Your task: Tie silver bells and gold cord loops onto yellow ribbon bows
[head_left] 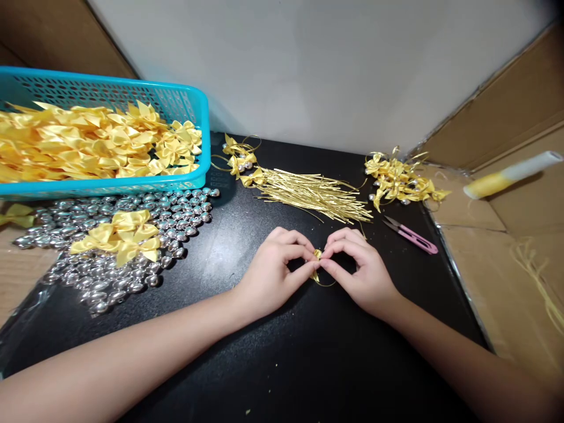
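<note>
Turquoise perforated basket of yellow bows, silver beads, gold wires, pink snips, black tabletop

Bare black tabletop lies open on the near side of the left hand and right hand — free passage. Silver beads and a blue basket crowd the left, gold wires lie ahead, and pink snips and cardboard hem the right.

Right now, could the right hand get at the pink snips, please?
Probably yes: the pink snips lie on the black table just beyond the right hand, nothing between. It pinches a small gold piece, though.
</note>
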Action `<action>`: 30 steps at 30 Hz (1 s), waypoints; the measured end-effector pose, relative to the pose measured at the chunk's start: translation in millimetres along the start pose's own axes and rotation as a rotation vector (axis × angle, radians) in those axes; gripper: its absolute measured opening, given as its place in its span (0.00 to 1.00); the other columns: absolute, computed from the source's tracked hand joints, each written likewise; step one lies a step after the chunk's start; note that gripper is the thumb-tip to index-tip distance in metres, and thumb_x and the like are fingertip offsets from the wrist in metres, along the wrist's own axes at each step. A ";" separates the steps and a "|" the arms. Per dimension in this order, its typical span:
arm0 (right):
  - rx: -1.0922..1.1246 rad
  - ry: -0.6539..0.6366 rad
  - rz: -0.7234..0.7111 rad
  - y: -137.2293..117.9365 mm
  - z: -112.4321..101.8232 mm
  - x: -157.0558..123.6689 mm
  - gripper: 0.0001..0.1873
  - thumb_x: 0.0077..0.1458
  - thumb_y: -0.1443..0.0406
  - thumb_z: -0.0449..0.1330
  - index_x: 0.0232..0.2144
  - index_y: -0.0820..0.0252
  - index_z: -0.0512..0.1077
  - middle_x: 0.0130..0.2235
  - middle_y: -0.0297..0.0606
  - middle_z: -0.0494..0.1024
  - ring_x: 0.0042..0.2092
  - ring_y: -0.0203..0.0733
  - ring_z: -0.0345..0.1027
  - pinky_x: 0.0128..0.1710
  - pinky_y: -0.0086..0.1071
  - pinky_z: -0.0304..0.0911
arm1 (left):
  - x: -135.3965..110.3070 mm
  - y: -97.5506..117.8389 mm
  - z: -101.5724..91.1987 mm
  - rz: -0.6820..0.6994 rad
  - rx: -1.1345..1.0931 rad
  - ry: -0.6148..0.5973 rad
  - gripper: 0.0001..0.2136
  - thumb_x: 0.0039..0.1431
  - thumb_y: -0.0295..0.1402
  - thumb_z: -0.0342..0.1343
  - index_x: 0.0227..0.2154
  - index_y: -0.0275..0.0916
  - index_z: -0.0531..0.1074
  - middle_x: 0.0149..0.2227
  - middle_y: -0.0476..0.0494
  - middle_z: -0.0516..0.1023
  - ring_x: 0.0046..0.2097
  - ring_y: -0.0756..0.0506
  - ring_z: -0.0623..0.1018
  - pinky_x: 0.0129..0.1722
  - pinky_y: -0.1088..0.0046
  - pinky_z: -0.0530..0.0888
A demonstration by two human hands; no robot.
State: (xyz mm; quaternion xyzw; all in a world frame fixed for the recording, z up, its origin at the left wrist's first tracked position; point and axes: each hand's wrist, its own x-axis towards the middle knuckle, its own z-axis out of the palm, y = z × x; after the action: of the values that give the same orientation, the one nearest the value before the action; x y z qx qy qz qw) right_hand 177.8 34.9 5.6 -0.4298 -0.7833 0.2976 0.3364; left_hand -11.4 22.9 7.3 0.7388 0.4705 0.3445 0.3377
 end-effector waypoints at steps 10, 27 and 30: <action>0.006 -0.038 0.043 0.2 -1.6 0.2 0.02 0.55 0.68 0.62 0.30 0.57 0.71 0.35 0.36 0.72 0.41 0.43 0.66 0.44 0.40 0.60 | 0.7 -0.6 0.6 0.012 0.001 0.003 0.03 0.57 0.30 0.61 0.29 0.41 0.79 0.36 0.48 0.80 0.41 0.45 0.74 0.42 0.66 0.69; 0.086 -0.183 0.181 -0.7 -8.2 6.7 0.03 0.54 0.66 0.63 0.28 0.56 0.73 0.36 0.36 0.74 0.43 0.44 0.67 0.47 0.43 0.60 | 0.7 2.0 -0.9 0.004 0.016 -0.052 0.05 0.58 0.32 0.61 0.28 0.41 0.79 0.36 0.48 0.80 0.41 0.45 0.72 0.42 0.67 0.68; 0.077 -0.202 0.175 -0.3 -9.6 8.6 0.03 0.53 0.66 0.64 0.28 0.56 0.74 0.35 0.36 0.75 0.43 0.44 0.67 0.46 0.42 0.60 | 1.1 2.0 -1.2 0.007 0.018 -0.065 0.05 0.59 0.32 0.60 0.28 0.41 0.79 0.37 0.48 0.79 0.42 0.44 0.71 0.42 0.67 0.68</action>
State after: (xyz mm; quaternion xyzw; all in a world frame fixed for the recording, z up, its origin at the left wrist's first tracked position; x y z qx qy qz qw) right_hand 181.7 44.0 13.9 -0.4512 -0.7607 0.3973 0.2449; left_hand -11.1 23.5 9.7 0.7542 0.4599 0.3171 0.3451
